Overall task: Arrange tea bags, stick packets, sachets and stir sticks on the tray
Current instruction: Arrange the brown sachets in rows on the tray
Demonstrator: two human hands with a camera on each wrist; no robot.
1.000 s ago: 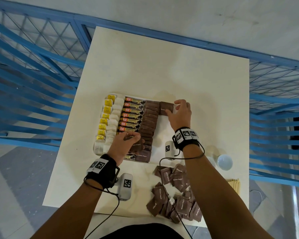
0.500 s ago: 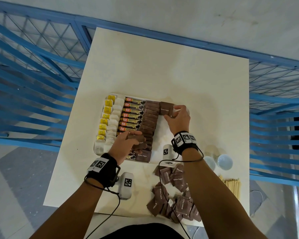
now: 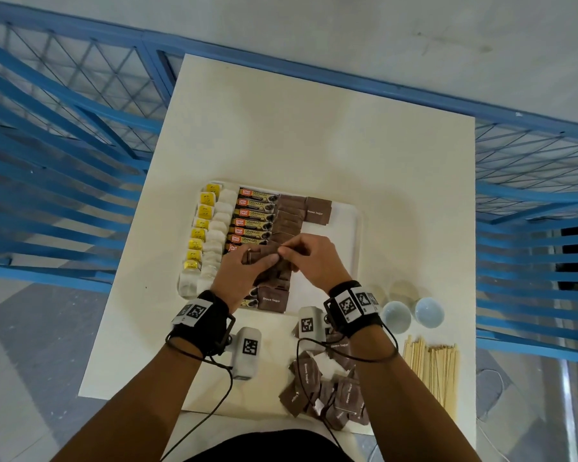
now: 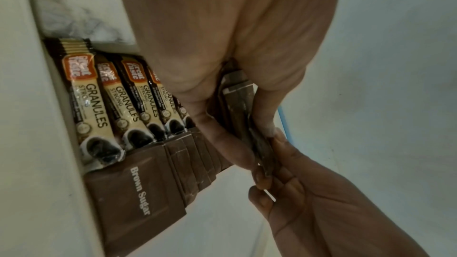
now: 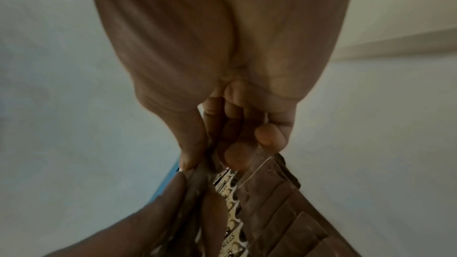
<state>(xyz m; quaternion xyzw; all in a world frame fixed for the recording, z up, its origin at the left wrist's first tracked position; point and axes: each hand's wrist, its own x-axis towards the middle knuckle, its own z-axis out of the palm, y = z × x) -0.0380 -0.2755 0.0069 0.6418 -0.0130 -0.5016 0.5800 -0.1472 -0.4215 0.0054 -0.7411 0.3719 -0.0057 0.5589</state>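
Note:
The white tray [image 3: 356, 228] holds a column of yellow-tagged tea bags [image 3: 202, 225], a row of coffee stick packets [image 3: 254, 213] and a column of brown sugar sachets [image 3: 289, 215]. One single sachet [image 3: 318, 210] lies at the far end beside that column. Over the tray's near half, my left hand [image 3: 264, 260] grips a small stack of brown sachets [image 4: 237, 105]. My right hand [image 3: 286, 251] pinches the edge of a sachet in that stack, thumb against fingertips [image 5: 237, 153]. The lower sachets on the tray are partly hidden by both hands.
A loose pile of brown sachets [image 3: 327, 391] lies near the table's front edge. Wooden stir sticks [image 3: 431, 368] lie at the front right, with two pale blue cups [image 3: 396, 313] behind them. Blue railings surround the table.
My right hand has left the single sachet at the tray's far end and drawn back to the stack in my left hand. The left hand has shifted slightly right.

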